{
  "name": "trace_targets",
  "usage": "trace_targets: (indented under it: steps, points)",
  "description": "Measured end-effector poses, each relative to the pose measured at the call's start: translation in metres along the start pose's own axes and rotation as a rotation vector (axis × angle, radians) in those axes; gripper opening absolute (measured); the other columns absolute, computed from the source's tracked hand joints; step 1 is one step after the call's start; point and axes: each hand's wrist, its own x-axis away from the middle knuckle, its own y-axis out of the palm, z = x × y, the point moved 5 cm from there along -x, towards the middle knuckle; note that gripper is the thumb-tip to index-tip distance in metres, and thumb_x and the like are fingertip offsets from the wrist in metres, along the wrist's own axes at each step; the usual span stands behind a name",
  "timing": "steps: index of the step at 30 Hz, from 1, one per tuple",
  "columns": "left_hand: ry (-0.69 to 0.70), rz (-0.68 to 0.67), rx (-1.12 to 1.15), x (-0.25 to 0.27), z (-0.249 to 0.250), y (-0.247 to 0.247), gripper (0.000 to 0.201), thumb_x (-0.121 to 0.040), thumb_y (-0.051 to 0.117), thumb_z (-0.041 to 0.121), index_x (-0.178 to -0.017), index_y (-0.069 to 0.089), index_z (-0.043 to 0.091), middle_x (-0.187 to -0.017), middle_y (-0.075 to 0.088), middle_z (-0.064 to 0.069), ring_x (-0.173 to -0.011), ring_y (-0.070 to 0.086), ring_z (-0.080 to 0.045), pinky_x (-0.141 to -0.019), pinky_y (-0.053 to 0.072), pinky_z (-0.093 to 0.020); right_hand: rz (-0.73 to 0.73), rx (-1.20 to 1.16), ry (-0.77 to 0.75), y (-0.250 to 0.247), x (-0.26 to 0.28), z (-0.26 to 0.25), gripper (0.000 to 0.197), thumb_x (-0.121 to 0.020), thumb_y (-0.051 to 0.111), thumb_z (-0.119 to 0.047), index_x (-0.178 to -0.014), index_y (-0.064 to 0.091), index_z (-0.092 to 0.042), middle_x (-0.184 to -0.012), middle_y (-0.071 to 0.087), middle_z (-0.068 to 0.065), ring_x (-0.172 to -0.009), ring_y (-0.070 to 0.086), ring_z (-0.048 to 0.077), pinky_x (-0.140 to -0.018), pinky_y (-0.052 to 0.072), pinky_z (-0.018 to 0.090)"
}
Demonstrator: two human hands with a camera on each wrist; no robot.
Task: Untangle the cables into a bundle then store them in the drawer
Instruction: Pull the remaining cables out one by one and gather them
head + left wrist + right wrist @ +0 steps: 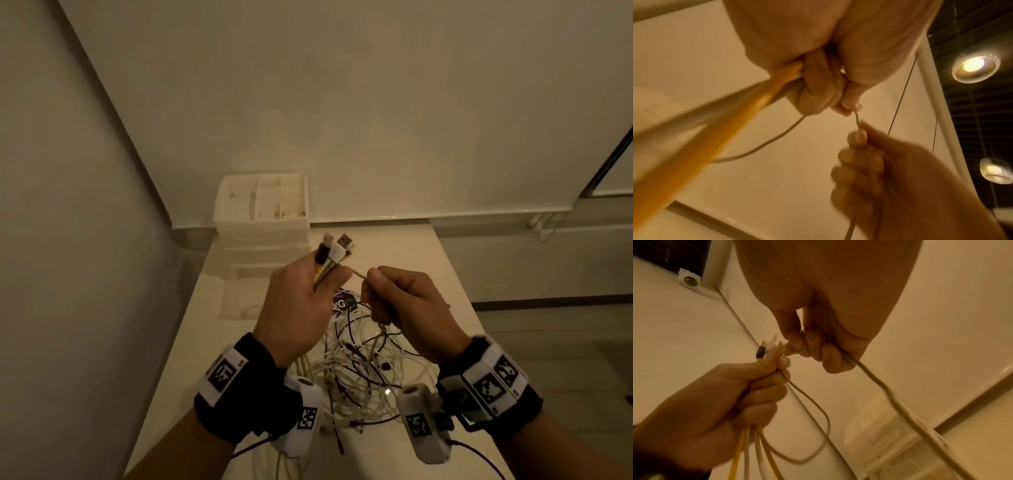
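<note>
My left hand is raised above the table and grips a bunch of cable ends, with USB plugs sticking up past its fingers; a yellow cable and pale ones hang from it. My right hand is close beside it and pinches a thin pale cable that runs between both hands. In the right wrist view that cable trails down from the right hand's fist. A tangle of white and dark cables lies on the table below. The white drawer unit stands at the table's far left.
A white table runs away from me to the wall. A purple-printed card lies under the cables. A pulled-out translucent drawer sits in front of the unit. Walls close in at the left and back.
</note>
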Motion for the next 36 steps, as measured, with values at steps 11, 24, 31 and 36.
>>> trace_targets:
  steps: [11, 24, 31, 36]
  points:
    - [0.046, 0.456, 0.268, -0.027, 0.008, -0.103, 0.026, -0.087, 0.062, 0.044, -0.080, 0.062, 0.020, -0.047, 0.041, 0.004, -0.042, 0.037, -0.021, -0.052, 0.037, -0.041, 0.059, 0.027, 0.150, -0.018, 0.021, 0.080, 0.037, -0.089, 0.054, -0.033, -0.064, 0.063, -0.006, -0.056, 0.041, 0.007, -0.052, 0.036, 0.017, -0.054, 0.028, 0.033]
    - [0.052, -0.003, -0.009, 0.004, 0.013, -0.010, 0.029, -0.080, 0.062, 0.046, -0.089, 0.072, 0.020, -0.061, 0.062, 0.013, -0.052, 0.050, -0.005, -0.051, 0.041, -0.017, -0.105, -0.172, -0.075, 0.012, -0.009, -0.012, 0.035, -0.093, 0.050, -0.017, -0.058, 0.056, -0.019, -0.055, 0.035, 0.002, -0.051, 0.023, 0.017, -0.052, 0.019, 0.035]
    - [0.124, 0.185, -0.017, -0.005, 0.029, -0.040, 0.021, -0.086, 0.055, 0.040, -0.083, 0.069, 0.025, -0.057, 0.057, 0.024, -0.049, 0.051, 0.010, -0.048, 0.033, -0.003, -0.136, -0.116, 0.014, 0.006, 0.005, 0.005, 0.027, -0.094, 0.048, -0.019, -0.086, 0.070, -0.005, -0.057, 0.043, 0.002, -0.052, 0.034, 0.015, -0.051, 0.029, 0.024]
    - [0.148, 0.447, -0.019, -0.013, 0.030, -0.099, 0.017, -0.092, 0.061, 0.026, -0.077, 0.060, 0.035, -0.083, 0.063, 0.023, -0.072, 0.058, 0.017, -0.067, 0.042, -0.005, -0.053, -0.050, 0.114, -0.010, 0.030, 0.046, 0.028, -0.091, 0.051, -0.023, -0.077, 0.069, -0.008, -0.056, 0.037, 0.006, -0.053, 0.028, 0.019, -0.052, 0.023, 0.031]
